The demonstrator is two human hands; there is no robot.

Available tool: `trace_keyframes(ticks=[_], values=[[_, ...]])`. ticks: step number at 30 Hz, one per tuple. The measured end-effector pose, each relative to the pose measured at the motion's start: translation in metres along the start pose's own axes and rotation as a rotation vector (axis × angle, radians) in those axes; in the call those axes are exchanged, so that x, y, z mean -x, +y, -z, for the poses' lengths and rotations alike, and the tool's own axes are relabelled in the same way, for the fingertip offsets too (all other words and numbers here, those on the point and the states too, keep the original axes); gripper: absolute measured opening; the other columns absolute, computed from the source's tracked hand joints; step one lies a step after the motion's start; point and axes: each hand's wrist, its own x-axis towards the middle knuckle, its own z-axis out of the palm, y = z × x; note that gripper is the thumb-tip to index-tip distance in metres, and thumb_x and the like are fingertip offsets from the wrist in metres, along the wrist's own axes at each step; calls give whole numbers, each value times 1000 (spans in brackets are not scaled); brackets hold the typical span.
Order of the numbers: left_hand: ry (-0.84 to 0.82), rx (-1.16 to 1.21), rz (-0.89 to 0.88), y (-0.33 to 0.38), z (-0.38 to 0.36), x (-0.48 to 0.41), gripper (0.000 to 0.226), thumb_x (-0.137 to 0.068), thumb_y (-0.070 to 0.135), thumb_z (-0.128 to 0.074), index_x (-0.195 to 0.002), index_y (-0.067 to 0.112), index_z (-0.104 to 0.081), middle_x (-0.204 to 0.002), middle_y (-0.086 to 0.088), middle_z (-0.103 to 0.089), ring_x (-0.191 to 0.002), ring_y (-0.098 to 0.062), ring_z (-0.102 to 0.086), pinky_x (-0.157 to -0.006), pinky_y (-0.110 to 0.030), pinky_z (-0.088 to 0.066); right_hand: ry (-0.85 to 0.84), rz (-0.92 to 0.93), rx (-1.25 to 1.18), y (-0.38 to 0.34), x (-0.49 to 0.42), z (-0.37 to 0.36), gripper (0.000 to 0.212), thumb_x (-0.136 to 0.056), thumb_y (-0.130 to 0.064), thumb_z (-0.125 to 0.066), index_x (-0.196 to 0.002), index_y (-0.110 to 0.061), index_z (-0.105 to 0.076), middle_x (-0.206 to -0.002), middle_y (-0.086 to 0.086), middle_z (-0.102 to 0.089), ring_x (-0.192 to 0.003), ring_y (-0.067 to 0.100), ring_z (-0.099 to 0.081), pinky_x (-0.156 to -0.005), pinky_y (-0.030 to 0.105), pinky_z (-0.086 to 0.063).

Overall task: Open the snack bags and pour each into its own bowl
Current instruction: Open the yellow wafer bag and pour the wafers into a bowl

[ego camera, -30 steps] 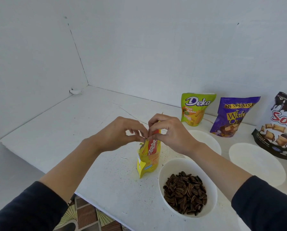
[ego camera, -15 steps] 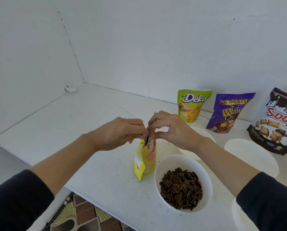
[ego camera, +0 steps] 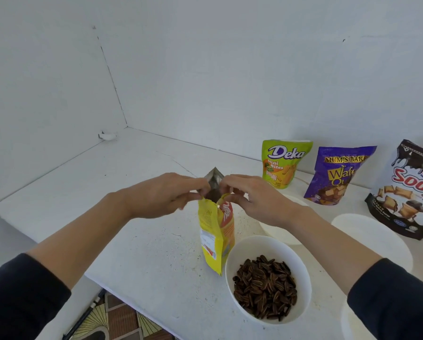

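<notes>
A yellow and red snack bag (ego camera: 216, 233) stands upright on the white table (ego camera: 136, 241). My left hand (ego camera: 167, 193) pinches the left side of its top and my right hand (ego camera: 251, 198) pinches the right side. The top is pulled apart and the silver lining shows between my fingers. A white bowl (ego camera: 301, 261) of dark striped seeds sits just right of the bag. An empty white bowl (ego camera: 279, 233) lies partly hidden behind my right wrist. Another empty white bowl (ego camera: 370, 235) sits further right.
Three sealed bags stand along the back wall: a green Deka bag (ego camera: 284, 163), a purple wafer bag (ego camera: 338, 175) and a black-and-white bag (ego camera: 409, 192). The table's front edge runs below my forearms, with patterned floor (ego camera: 122, 320) beneath. White walls meet in a corner at back left.
The bag's top was pinched closed between my hands; now my hands have drawn apart and the top stands open with its silver inside showing.
</notes>
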Motion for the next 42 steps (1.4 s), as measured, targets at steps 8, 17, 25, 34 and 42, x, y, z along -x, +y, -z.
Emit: trace_keyframes(ticks=[8,17,25,34,42], values=[[60,-105,151,-31,23,-2,14,-107,30,-42,-108,34,-56,-74,13,-58,-63,-11,-48,-64,-32,-44,20,3,196,12,-4,11,13,-96,-10,-55,-102,-19,-62,-94,-8,-59,-90,15,-41,-80,29,-34],[24,-91,116,-32,1,-23,21,-108,19,-42,-115,33,-55,-88,21,-59,-78,-5,-60,-72,-32,-49,-221,-180,321,-10,-20,2,26,-93,-43,-61,-119,-37,-60,-111,-23,-59,-113,14,-33,-85,41,-24],[6,-106,175,-62,16,-10,22,-107,19,-42,-111,36,-56,-90,31,-58,-84,2,-58,-78,-39,-51,-255,-228,351,-10,-38,3,24,-93,-51,-58,-106,-36,-71,-121,-21,-58,-116,17,-34,-89,44,-25],[255,254,198,-45,-4,-10,14,-105,21,-52,-104,33,-57,-115,19,-68,-105,-6,-66,-84,-30,-56,-134,-325,279,-13,-40,-6,24,-100,-46,-50,-113,-40,-69,-117,-22,-63,-114,15,-35,-86,42,-21],[567,957,356,-19,-47,0,33,-88,29,-69,-117,19,-57,-126,-2,-67,-114,-20,-69,-95,-43,-57,-68,-413,228,-13,-43,-6,21,-101,-44,-49,-103,-40,-69,-89,-18,-59,-105,15,-37,-83,41,-22]])
